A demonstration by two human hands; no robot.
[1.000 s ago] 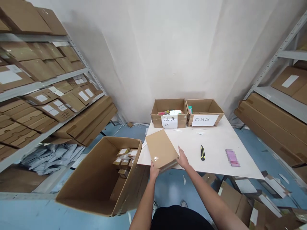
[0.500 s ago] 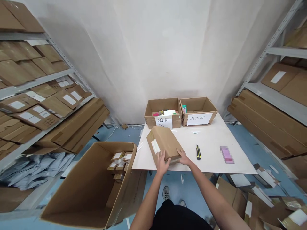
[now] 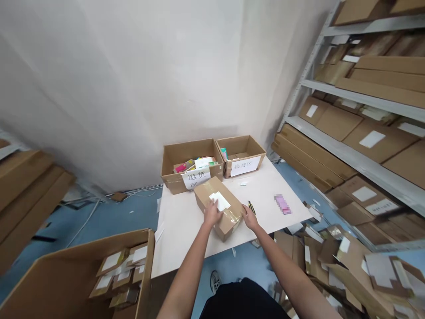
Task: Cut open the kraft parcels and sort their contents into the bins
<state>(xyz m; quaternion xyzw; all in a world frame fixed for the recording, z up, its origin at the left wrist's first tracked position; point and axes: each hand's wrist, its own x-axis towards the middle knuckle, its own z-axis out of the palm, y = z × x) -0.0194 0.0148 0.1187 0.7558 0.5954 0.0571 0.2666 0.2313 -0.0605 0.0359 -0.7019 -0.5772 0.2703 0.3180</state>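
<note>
Rolled label-up, the box sits near the table's near edge, long axis far-left to near-right; left hand, fingers spread, covers its label; right hand touches its right side, grip unclear.

To the right, grey shelving stacked with labelled cartons; beside it, loose cartons heaped on blue floor; behind, a pale wall.

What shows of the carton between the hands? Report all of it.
The brown cardboard carton is closed and oblong, with a white label and shiny clear tape on top. It is turned askew, above or on the white table. The left hand touches its top by the label; the right hand, its right side.
</note>
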